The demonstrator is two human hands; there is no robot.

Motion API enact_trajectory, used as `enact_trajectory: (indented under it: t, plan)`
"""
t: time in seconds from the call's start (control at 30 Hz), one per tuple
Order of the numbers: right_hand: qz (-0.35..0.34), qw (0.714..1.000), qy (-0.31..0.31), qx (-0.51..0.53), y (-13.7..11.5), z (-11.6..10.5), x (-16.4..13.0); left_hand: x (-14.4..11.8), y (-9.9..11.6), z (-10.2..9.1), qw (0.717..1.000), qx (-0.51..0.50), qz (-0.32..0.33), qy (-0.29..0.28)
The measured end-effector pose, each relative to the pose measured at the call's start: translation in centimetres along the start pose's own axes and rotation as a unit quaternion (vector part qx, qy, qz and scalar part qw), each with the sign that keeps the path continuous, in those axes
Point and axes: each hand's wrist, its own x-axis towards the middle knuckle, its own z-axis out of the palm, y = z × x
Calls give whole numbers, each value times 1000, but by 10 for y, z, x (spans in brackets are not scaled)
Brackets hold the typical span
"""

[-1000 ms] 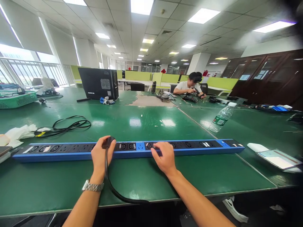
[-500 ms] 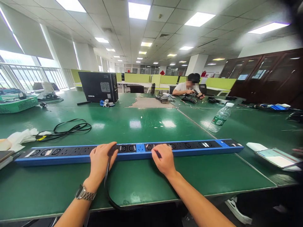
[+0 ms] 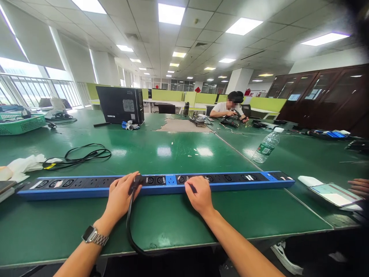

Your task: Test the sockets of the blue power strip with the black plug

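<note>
The left hand (image 3: 120, 197) is gripping a black plug (image 3: 135, 180) at the strip (image 3: 161, 183), fingers curled round the plug's head, and the plug is sitting against the strip's top face just left of frame centre. One black cord (image 3: 128, 227) is running from the plug down toward the bottom of the frame and bending over the table (image 3: 178, 219) edge. The right hand (image 3: 200, 195) is pressing flat on the strip a little right of centre, fingers spread and holding nothing (only bearing down on it).

The strip is one long blue bar with a black socket face, lying flat in the lower middle of the frame. Its long axis is running left to right, nearly parallel to the near table edge, with the right end sitting slightly higher in the frame. Its sockets are facing up; too many are covered by the hands to count.

Farther out, one coil (image 3: 83, 154) of black cable is lying at centre left, with white tissue (image 3: 24, 164) beside it. One bottle (image 3: 266, 146) is standing tilted at centre right. One tablet (image 3: 334, 191) is lying at lower right, with another person's fingers (image 3: 359, 186) just beside it. One computer case (image 3: 120, 104) is standing at upper left, one green basket (image 3: 20, 123) at far left, and one seated person (image 3: 229, 107) is working at upper centre.
</note>
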Motion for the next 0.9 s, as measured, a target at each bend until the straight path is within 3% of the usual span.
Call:
enact_trajectory:
  t: [0.3,0.53,0.63,0.9]
  plan:
    - [2,1000,0,10,2,1,-1,8,7,-1,998,-32,-53,21]
    - [8,1000,10,10,1,1,0,17,21,-12,964,-226,-143,14]
    - [13,1000,10,9,1,1,1,23,39,-5,964,-237,-119,2]
    - [22,1000,12,-14,5,2,2,41,90,26,986,-154,-41,-56]
